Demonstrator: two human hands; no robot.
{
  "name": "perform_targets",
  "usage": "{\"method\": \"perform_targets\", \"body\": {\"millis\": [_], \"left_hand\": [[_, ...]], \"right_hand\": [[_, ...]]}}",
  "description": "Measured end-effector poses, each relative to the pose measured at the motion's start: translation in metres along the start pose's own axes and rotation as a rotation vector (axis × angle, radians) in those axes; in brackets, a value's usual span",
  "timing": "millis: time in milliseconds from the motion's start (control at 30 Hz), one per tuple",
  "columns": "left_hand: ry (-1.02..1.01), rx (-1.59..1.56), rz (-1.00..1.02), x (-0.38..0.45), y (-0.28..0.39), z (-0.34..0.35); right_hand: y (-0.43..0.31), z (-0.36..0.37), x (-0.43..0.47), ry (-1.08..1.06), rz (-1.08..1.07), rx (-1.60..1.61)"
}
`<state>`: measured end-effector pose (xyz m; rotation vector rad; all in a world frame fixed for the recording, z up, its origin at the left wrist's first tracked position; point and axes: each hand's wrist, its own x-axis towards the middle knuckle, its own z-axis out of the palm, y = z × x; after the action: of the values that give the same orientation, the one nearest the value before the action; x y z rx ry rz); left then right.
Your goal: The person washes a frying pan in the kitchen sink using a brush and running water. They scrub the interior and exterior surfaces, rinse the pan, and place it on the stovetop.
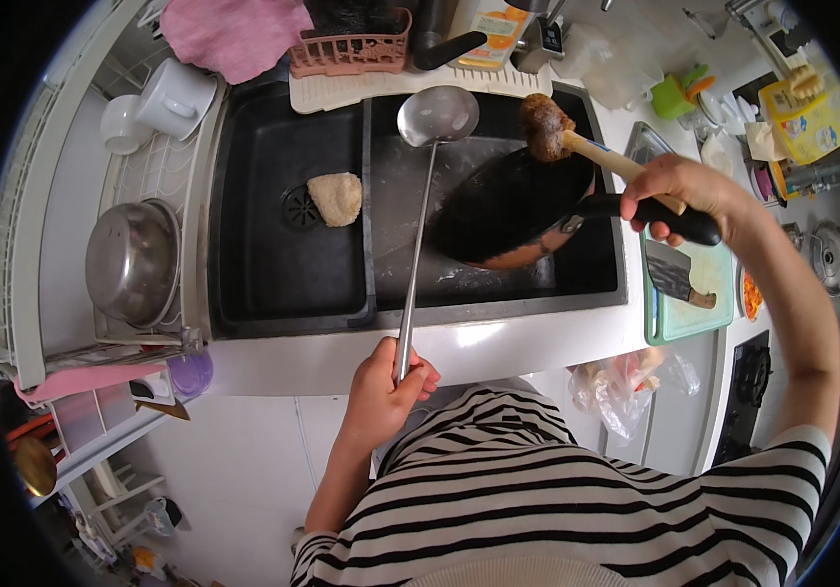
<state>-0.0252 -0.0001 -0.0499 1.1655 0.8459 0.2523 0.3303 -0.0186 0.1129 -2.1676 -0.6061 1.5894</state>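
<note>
My left hand [388, 392] grips the handle end of a long metal ladle [437, 116], whose bowl is raised over the sink near its back edge. In my right hand [676, 197] are two handles together: the black one of a dark frying pan [519, 202] and the wooden one of a scrubbing brush [550, 126] with a worn brown head. The pan is tilted over the right basin [409, 257] of the black double sink, which looks wet. A pale sponge-like pad [336, 199] lies beside the drain in the left basin [280, 271].
A dish rack on the left holds a steel bowl [130, 264] and white mugs [179, 97]. Behind the sink stand a pink sponge caddy [350, 55] and a soap bottle [489, 33]. A cleaver [673, 275] rests on the green cutting board [713, 323] at right, near a gas stove [746, 389].
</note>
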Motion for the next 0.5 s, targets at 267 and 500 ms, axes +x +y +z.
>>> {"method": "perform_targets", "body": {"millis": [267,500], "left_hand": [[-0.012,0.038,-0.015,0.001,0.011,0.004],[-0.076,0.056,0.016,0.007,0.013,0.01]], "right_hand": [[0.056,0.05,0.004,0.063,-0.085,0.501],[0.076,0.05,-0.005,0.054,-0.128,0.648]]}}
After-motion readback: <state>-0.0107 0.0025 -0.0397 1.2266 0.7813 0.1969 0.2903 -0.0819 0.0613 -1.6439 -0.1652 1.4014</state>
